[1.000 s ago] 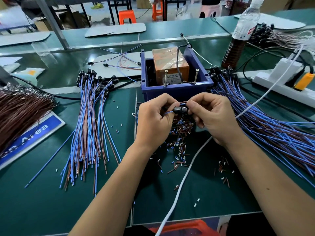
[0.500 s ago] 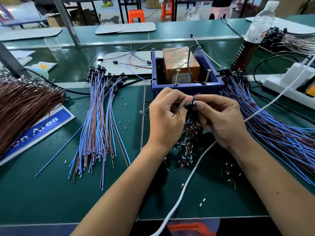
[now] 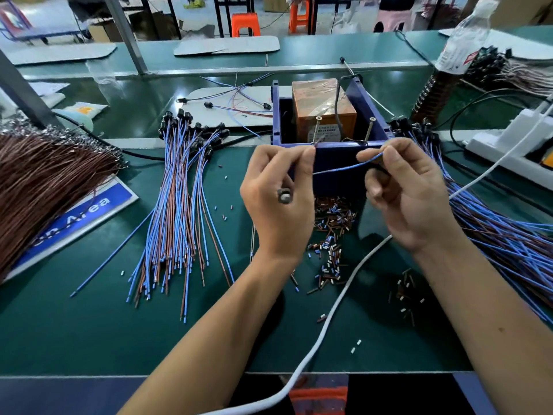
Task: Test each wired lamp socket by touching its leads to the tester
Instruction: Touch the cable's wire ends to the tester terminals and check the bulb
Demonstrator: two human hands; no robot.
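The tester is a blue box (image 3: 332, 151) holding an orange block, with two upright screws (image 3: 315, 130) on its near wall. My left hand (image 3: 278, 199) holds a black lamp socket (image 3: 284, 196) against the palm and pinches one lead up at the left screw. My right hand (image 3: 410, 193) pinches the blue lead (image 3: 344, 168) just below the right screw (image 3: 370, 130). The lead spans between both hands, in front of the box.
A pile of wired sockets (image 3: 179, 205) lies left, another (image 3: 502, 229) right. Brown wires (image 3: 45, 181) sit far left. Cut wire bits (image 3: 329, 235) litter the green mat. A white cable (image 3: 344, 289) crosses the front; a bottle (image 3: 449, 61) and power strip (image 3: 508, 145) stand right.
My hands have parted and risen to the box's near wall. The socket went from between my fingertips into my left palm, and its leads now stretch toward the screws.
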